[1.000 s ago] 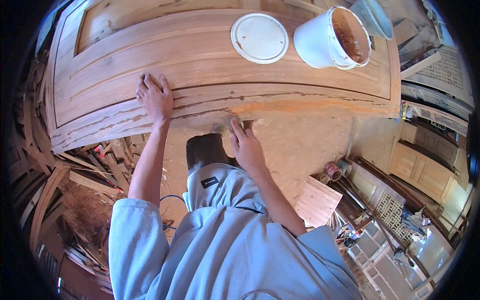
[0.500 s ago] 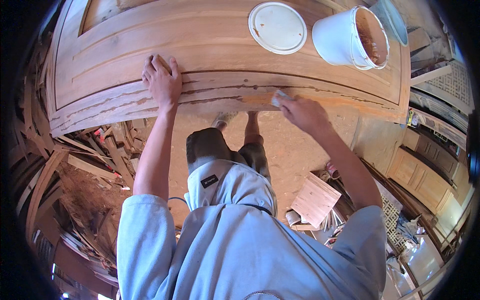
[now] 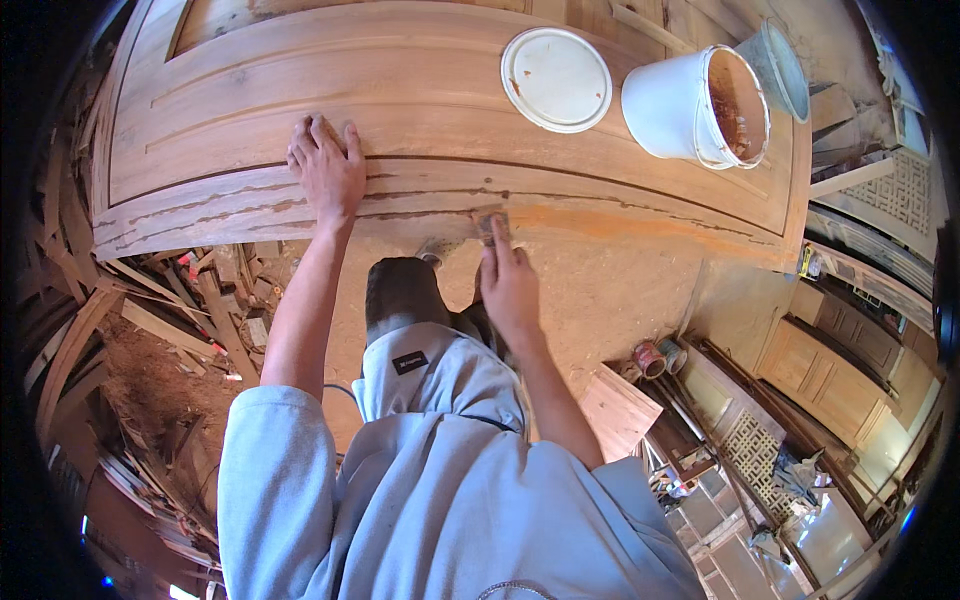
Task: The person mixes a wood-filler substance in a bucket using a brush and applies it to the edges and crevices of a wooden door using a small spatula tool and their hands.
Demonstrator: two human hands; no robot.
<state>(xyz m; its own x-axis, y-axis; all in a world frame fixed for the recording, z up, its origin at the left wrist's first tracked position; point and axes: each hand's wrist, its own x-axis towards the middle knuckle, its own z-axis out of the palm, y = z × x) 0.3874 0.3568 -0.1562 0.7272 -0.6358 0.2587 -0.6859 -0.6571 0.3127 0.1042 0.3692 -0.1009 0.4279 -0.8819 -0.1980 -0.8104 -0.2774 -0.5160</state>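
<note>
A wooden panelled door (image 3: 400, 95) lies in front of me, with dark brown filler streaks along its near edge. My left hand (image 3: 331, 180) rests on the door near the dark groove, fingers curled over a tan piece that I can only partly see. In my right hand (image 3: 512, 288) is a small flat scraper (image 3: 490, 226), its blade against the near edge of the door at the end of a filler streak. To the right of the blade, the edge carries an orange-brown smear. A white bucket (image 3: 660, 108) with reddish-brown paste inside stands on the door's right part.
Beside the bucket lies a round white lid (image 3: 556, 80). A grey bucket (image 3: 778, 70) is behind it. Scrap wood (image 3: 190, 310) is piled on the floor at left. At right are tins (image 3: 650, 358), a pale board (image 3: 615, 408) and leaning door panels (image 3: 825, 375).
My right hand has swung left and toward me along the door's edge with the scraper. The orange smear now reaches further left. My left hand keeps its place on the door.
</note>
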